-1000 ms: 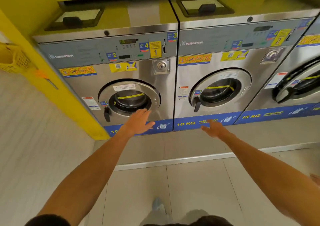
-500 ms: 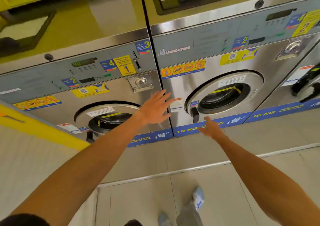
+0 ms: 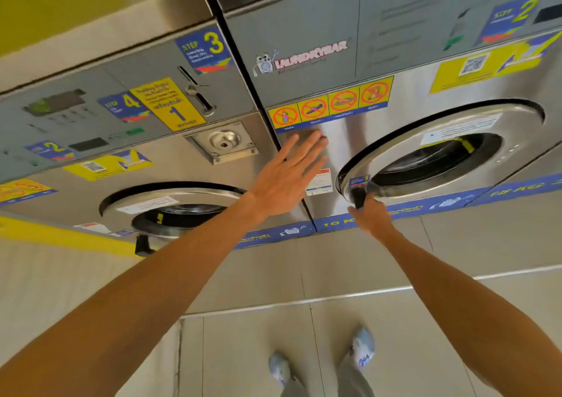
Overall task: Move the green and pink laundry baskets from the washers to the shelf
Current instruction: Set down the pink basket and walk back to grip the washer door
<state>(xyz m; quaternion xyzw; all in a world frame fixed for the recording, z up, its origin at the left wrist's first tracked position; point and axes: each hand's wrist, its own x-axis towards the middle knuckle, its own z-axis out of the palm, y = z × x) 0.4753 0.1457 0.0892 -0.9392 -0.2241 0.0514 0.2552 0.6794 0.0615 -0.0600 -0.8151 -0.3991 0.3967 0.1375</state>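
Note:
Two steel front-loading washers fill the view. My right hand (image 3: 372,214) is closed on the black door handle (image 3: 359,194) at the left edge of the right washer's round door (image 3: 441,141). My left hand (image 3: 289,174) is open, fingers spread, flat against the steel front of the right washer (image 3: 340,141), just below its warning stickers. The left washer's door (image 3: 170,205) is closed. No green or pink laundry basket is in view.
A raised tiled step (image 3: 334,260) runs along the foot of the washers. My two feet (image 3: 322,360) stand on the floor tiles below it. A yellow wall edge (image 3: 60,235) borders the left washer. A third washer's blue strip (image 3: 523,188) shows at far right.
I have moved closer to the washers. My right hand went from hovering near the right washer's door to gripping its handle. My left hand shifted right onto that washer's front.

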